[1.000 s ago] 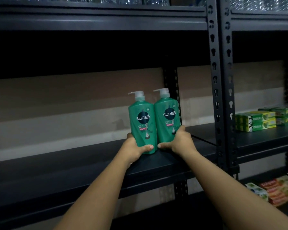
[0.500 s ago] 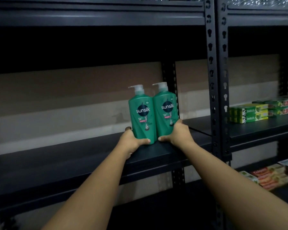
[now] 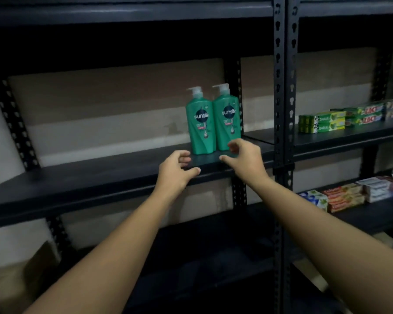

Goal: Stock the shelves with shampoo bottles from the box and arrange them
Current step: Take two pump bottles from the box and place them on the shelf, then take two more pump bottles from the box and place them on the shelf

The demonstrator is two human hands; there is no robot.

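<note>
While set upright and touching at the right end of the shelf [image 3: 100,177], labels outward for display: two shampoo bottles [image 3: 213,123]. Left hand [image 3: 175,171] and right hand [image 3: 243,158] just in front, fingers loosely spread, gripping nothing

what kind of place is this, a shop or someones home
Most likely a shop or its stockroom: dark metal racking, two identical green shampoo bottles faced forward on a shelf, and stacked toothpaste boxes in the next bay.
</note>
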